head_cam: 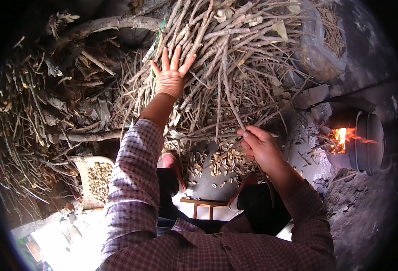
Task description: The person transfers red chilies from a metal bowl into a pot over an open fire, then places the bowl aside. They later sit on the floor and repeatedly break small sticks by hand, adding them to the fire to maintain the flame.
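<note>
My left hand (172, 75) lies palm down with fingers spread on a large heap of dry sticks (199, 44). My right hand (258, 145) grips a long thin branch (231, 101), whose far end reaches up over the heap and whose near end hangs below my wrist. Green ties (158, 37) show among the sticks near my left fingers. Beneath the heap, nutshells (224, 164), apparently peanut, are scattered on the dark floor between my shoes.
At the right, flames (341, 139) burn beside a dark round pot (370, 142). Darker branches (29, 118) pile up at the left, above a woven basket (85, 189) of peanuts. A plastic bag of twigs (321, 57) stands at upper right. A wooden stool (204, 202) shows below.
</note>
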A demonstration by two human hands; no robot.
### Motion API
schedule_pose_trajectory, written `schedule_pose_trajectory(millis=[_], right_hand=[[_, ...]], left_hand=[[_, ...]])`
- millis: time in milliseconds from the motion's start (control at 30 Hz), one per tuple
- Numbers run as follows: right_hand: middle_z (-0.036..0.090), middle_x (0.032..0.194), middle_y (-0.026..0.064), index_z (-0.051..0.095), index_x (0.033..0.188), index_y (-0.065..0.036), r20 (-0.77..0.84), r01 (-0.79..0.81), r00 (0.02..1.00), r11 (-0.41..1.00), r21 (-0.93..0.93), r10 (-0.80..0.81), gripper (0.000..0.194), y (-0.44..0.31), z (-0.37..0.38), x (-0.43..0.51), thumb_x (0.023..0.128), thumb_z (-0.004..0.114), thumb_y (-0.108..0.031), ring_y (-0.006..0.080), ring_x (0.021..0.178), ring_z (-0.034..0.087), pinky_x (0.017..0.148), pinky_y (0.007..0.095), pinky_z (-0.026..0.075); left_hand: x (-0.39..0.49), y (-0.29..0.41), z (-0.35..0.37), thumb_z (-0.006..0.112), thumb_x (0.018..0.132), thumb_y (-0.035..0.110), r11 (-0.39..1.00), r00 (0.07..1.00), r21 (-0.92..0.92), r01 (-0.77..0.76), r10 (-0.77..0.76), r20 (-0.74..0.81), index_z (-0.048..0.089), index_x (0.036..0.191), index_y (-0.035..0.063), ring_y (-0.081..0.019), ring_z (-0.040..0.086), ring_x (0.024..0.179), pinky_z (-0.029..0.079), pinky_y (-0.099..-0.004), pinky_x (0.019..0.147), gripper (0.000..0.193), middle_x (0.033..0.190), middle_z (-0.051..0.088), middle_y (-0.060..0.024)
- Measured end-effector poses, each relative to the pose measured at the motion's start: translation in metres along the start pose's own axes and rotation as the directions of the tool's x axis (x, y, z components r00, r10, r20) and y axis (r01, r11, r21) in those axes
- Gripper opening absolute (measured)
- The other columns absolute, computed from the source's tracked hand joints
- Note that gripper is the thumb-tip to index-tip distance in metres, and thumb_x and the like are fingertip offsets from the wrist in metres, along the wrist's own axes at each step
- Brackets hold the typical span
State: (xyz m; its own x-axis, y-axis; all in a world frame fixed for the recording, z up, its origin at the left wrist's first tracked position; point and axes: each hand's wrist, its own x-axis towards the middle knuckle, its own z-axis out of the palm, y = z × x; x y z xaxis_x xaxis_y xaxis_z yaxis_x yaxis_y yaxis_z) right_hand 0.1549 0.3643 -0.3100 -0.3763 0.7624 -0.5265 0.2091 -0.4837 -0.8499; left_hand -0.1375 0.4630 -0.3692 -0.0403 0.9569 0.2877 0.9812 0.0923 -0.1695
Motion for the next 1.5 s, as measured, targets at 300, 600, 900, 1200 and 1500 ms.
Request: schedule_pose_trajectory(millis=[300, 600, 900, 1200, 1500], right_hand=[[0.051, 0.060, 0.0034, 0.059, 0.094, -0.003, -0.105, 0.207, 0.947, 0.827, -0.523, -0.303, 0.016, 0.041, -0.035, 0.024, 0.089, 0.054, -0.017, 0.0116, 0.053, 0.046, 0.050, 0.0275, 0.040], [0.057, 0.076, 0.0074, 0.051, 0.111, 0.000, 0.266, 0.236, 0.952, 0.917, -0.322, -0.151, 0.028, 0.070, -0.008, 0.060, 0.094, 0.046, -0.021, 0.0120, 0.066, 0.054, 0.064, 0.0270, 0.048], [0.059, 0.106, 0.0158, 0.056, 0.108, -0.005, 0.045, 0.093, 0.994, 0.568, -0.818, -0.099, 0.030, 0.095, -0.054, 0.122, 0.092, 0.044, -0.027, 0.0307, 0.097, 0.057, 0.080, 0.0368, 0.046], [0.050, 0.128, 0.0126, 0.046, 0.126, -0.003, 0.117, 0.064, 0.986, 0.377, -0.924, 0.120, 0.060, 0.118, -0.071, 0.162, 0.088, 0.046, -0.049, 0.0279, 0.116, 0.049, 0.096, 0.0364, 0.040], [0.065, 0.078, 0.0119, 0.057, 0.103, 0.002, 0.062, -0.138, 0.985, 0.946, -0.292, 0.163, 0.031, 0.127, -0.006, 0.158, 0.089, 0.054, -0.025, 0.0214, 0.074, 0.064, 0.068, 0.0340, 0.049]], left_hand=[[-0.004, 0.008, -0.017, 0.051, 0.082, 0.009, 1.000, 0.986, -0.005, 0.022, -0.021, 0.168, 0.007, 0.140, 0.0441, -0.0388, 0.002, 0.137, 0.014, -0.0707, 0.096, 0.081, 0.151, -0.003, -0.0049], [-0.016, 0.002, -0.007, 0.059, 0.076, 0.006, 0.998, 0.996, -0.059, 0.002, 0.003, 0.086, 0.021, 0.139, 0.0416, -0.0383, -0.001, 0.136, 0.012, -0.0692, 0.099, 0.082, 0.150, 0.001, -0.0051], [-0.044, -0.002, -0.001, 0.066, 0.075, 0.018, 0.979, 0.998, -0.204, -0.021, 0.033, 0.055, 0.030, 0.136, 0.0380, -0.0436, 0.007, 0.134, 0.015, -0.0662, 0.101, 0.073, 0.148, 0.010, -0.0079], [-0.068, 0.011, -0.042, 0.066, 0.076, 0.032, 0.975, 0.928, -0.194, 0.110, -0.030, 0.373, 0.036, 0.136, 0.0158, -0.0458, 0.022, 0.130, 0.021, -0.0482, 0.107, 0.069, 0.144, 0.021, -0.0220], [-0.086, 0.025, -0.076, 0.063, 0.078, 0.019, 0.734, 0.949, -0.674, 0.085, 0.145, 0.278, 0.056, 0.111, 0.0041, -0.0341, 0.055, 0.102, 0.044, -0.0372, 0.088, 0.037, 0.109, 0.058, -0.0176]])
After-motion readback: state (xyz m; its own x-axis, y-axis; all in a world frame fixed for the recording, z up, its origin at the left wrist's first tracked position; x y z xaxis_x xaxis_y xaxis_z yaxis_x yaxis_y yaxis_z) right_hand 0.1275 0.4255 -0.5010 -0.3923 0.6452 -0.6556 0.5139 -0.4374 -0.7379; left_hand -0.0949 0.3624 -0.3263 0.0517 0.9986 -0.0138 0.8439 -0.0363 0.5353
